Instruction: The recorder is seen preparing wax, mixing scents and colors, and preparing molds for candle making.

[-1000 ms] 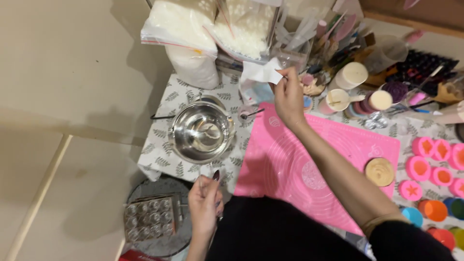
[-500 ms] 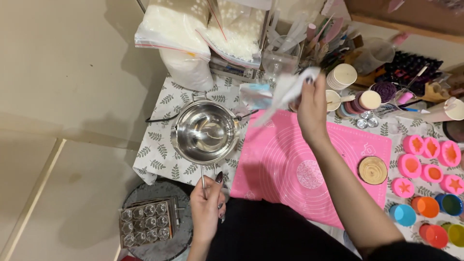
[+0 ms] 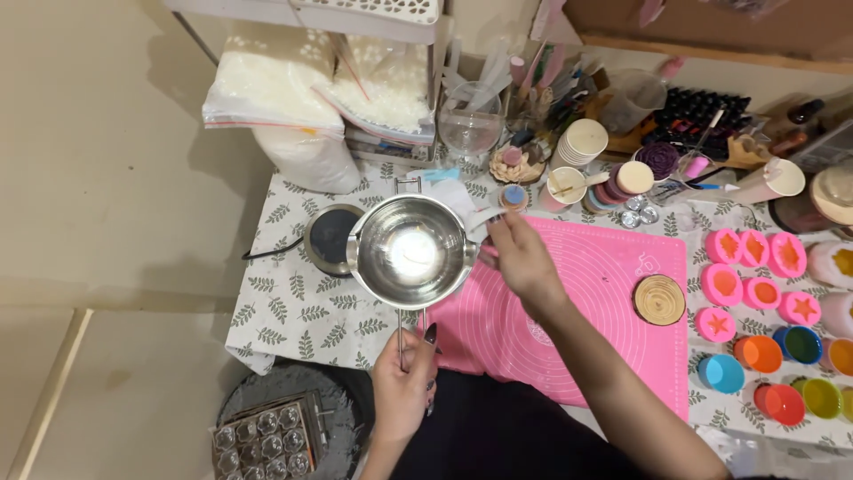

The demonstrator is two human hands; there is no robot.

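A pink silicone mat (image 3: pixel 604 293) is spread at 3 o'clock of the steel melting pot (image 3: pixel 412 252), whose handle is clasped by the left hand (image 3: pixel 402 388). A white tissue (image 3: pixel 464 204) is pinched by the right hand (image 3: pixel 522 258) at the pot's 2 o'clock rim.

We see the melting pot (image 3: pixel 411 252) held over the surface (image 3: pixel 293 307), its long handle (image 3: pixel 411 331) running back to our left hand (image 3: pixel 404 391) at the near edge. Just left of the pot sits the hot plate (image 3: pixel 327 238), partly under its rim. Our right hand (image 3: pixel 522 258) is at the pot's right rim, over the silicone mat (image 3: pixel 604 311). On the mat's right part lies a wooden coaster (image 3: pixel 659 300). Right of the mat, silicone moulds (image 3: pixel 755 267) are grouped, with small cups (image 3: pixel 773 369) nearer us. Behind the pot, bags of wax flakes (image 3: pixel 293 98) lean at the surface's far-left corner; a glass bowl (image 3: pixel 470 129) stands right of them. Below the surface's near-left edge, a tray of jars (image 3: pixel 267 440) rests on the floor.
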